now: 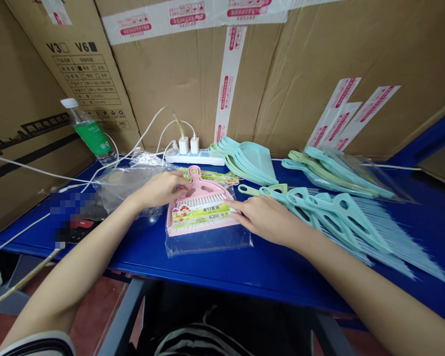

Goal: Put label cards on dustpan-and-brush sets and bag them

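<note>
A pink dustpan (195, 228) lies flat with a white-bristled brush (202, 200) on it, inside a clear plastic bag (211, 245). A green and yellow printed label card (198, 214) lies across the bristles. My left hand (163, 189) is at the left of the pink handle, its fingers curled together in a pinch on the bag. My right hand (269, 217) touches the right end of the card with its index finger stretched out. What the other right fingers touch is partly hidden. Light blue and green brushes (337, 217) lie close beyond my right hand.
Stacked light blue dustpans (255, 160) stand behind, and bagged ones (333, 173) lie farther right. A power strip (203, 157) with chargers and cables, a green-labelled bottle (91, 133) and a crumpled plastic bag (122, 185) are at the left. Cardboard (193, 74) walls the back of the blue table (215, 272).
</note>
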A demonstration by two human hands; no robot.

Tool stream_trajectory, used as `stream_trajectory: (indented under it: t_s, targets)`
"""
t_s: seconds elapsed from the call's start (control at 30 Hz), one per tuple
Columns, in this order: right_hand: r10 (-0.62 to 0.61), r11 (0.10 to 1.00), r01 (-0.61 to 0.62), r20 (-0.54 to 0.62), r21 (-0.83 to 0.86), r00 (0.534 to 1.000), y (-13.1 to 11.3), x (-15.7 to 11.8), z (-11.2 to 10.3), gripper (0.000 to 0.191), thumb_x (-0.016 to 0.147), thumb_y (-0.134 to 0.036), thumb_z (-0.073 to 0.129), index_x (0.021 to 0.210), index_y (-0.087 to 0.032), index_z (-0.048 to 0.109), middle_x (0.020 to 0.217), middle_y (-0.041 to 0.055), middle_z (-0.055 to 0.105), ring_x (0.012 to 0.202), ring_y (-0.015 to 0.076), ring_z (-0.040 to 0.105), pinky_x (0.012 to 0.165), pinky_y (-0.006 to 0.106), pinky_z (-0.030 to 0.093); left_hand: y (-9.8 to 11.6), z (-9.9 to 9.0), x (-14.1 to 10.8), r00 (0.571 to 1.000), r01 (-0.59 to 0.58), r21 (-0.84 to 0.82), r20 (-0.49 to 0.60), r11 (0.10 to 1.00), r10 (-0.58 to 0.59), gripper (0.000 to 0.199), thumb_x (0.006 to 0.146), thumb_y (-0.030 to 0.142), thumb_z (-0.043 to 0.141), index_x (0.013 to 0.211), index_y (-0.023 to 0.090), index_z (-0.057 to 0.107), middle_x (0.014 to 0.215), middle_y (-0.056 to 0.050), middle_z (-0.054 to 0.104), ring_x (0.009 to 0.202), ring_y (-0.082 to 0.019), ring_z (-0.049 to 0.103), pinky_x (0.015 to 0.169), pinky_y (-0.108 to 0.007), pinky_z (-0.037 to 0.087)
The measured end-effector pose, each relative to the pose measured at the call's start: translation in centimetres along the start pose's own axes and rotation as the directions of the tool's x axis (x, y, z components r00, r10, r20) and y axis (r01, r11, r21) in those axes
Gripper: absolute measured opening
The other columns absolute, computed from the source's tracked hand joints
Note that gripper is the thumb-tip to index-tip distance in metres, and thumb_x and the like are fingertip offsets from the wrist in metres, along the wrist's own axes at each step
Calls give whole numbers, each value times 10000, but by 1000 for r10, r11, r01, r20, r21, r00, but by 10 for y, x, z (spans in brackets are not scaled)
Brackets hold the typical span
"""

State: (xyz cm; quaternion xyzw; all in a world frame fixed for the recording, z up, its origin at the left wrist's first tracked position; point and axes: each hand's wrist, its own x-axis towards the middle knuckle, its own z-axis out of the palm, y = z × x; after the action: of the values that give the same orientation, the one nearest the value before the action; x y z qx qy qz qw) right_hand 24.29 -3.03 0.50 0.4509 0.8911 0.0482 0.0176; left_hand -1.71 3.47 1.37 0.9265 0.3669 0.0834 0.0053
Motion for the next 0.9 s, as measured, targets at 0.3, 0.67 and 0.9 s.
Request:
stream_trajectory:
  t_s: [0.3,0.67,0.9]
  targets:
    - [-46,996,55,-132,69,990,3,0,9,390,936,-279,520,1315,-221,592,915,68,758,725,207,674,567,282,369,-1,1,-1,1000,10,85,-17,996,-9,321,913,251,407,964,200,720,839,-65,672,707,-158,600,622,-282,432]
    - [-85,988,93,-65,125,994,7,-2,10,457,916,-294,584,1368,-223,567,964,77,767,766,215,699,607,288,431,-3,0,-3,999,15,74,35,997,-18,374,921,264,386,1109,231,708,883,-65,713,705,-157,605,621,-287,414]
    - [-50,998,50,-25,30,998,0,-2,7,476,922,-298,575,1384,-186,535,876,81,764,720,225,692,554,286,357,3,-3,-3,998,49,38,36,998,-50,317,930,358,427,1022,199,685,832,-56,676,678,-160,585,616,-287,408]
